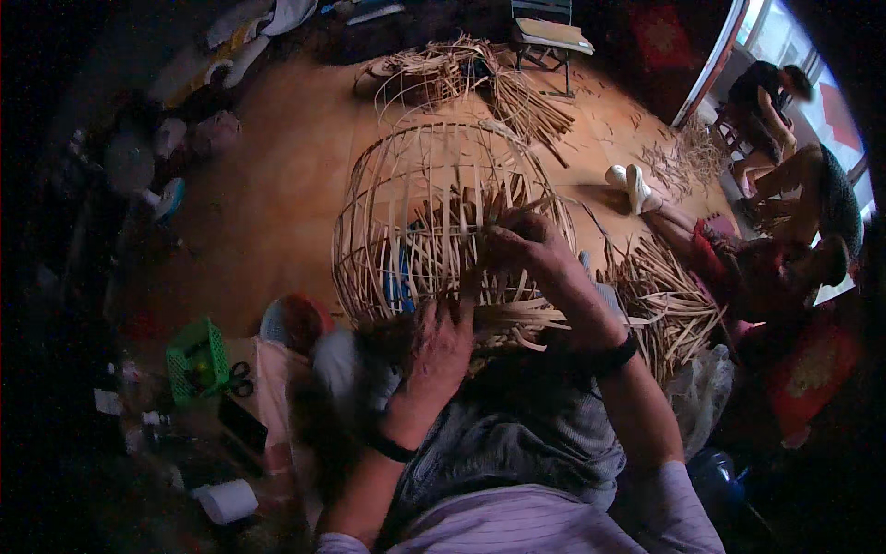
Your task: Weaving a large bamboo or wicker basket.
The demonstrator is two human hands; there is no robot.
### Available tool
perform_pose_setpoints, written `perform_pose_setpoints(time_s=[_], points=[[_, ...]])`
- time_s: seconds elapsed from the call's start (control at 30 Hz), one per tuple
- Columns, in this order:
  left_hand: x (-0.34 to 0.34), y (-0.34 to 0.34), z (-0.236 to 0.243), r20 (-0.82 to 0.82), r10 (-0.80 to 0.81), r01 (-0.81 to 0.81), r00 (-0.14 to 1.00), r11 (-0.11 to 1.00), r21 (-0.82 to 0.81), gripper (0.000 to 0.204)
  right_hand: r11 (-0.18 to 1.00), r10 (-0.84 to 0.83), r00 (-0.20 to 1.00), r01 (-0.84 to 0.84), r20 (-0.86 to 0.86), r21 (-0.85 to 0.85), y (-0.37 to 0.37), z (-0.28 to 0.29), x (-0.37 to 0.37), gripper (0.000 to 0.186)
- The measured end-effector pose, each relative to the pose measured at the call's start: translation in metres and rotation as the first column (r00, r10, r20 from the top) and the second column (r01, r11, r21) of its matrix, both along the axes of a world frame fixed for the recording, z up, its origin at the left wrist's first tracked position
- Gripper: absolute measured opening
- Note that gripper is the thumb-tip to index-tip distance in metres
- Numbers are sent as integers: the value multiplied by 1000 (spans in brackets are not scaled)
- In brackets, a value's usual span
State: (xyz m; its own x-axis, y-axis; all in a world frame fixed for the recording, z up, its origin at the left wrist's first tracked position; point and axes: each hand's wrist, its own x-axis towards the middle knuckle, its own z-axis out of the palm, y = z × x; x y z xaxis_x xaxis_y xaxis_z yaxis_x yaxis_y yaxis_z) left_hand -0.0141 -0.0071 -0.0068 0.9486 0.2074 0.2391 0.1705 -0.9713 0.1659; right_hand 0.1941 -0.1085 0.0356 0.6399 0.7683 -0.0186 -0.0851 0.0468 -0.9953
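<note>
A large, round open-work basket [346,235] of pale cane strips stands in front of my lap, its ribs curving up and around. My right hand [535,242] is closed in a pinch over its near right part, gripping a flat cane strip [472,277]. Lower and to the left, my left hand [438,346] lies at the near edge, its fingers bent against the weave where that strip comes down. Its fingertips are dim, and they seem to hold the strip's lower part. Many shorter strips and something blue [399,282] show through the ribs.
Bundles of loose strips [660,300] lie to the right, more [443,74] behind the basket near a folding chair [554,35]. At left are a green plastic basket [197,360], scissors [240,377] and a white roll [229,501]. Other people [766,111] sit at right, one with outstretched legs.
</note>
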Motion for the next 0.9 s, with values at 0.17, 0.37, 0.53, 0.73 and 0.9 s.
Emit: perform_pose_setpoints(time_s=[0.17, 0.37, 0.53, 0.73, 0.9], points=[[-2, -15, 7, -107, 41, 15, 993, 880, 475, 61, 981, 186, 939, -160, 288, -110, 15, 0, 13, 19], [-4, -16, 18, -154, 92, 5, 984, 843, 538, 61, 963, 219, 617, -10, 756, -270, 8, -7, 7, 15], [-2, -18, -15, 3, 124, -114, 992, 901, 419, 53, 992, -46, -36, 119, 998, 50, -4, -63, 6, 28], [-6, -6, -44, 209, -18, 32, 978, 997, -65, 57, 975, 65, 442, 163, 895, -151, 12, -28, -7, 39], [-7, 1, -40, 187, -22, 22, 982, 1000, 2, 68, 972, -90, 878, 180, 470, -150, 6, -28, -23, 35]])
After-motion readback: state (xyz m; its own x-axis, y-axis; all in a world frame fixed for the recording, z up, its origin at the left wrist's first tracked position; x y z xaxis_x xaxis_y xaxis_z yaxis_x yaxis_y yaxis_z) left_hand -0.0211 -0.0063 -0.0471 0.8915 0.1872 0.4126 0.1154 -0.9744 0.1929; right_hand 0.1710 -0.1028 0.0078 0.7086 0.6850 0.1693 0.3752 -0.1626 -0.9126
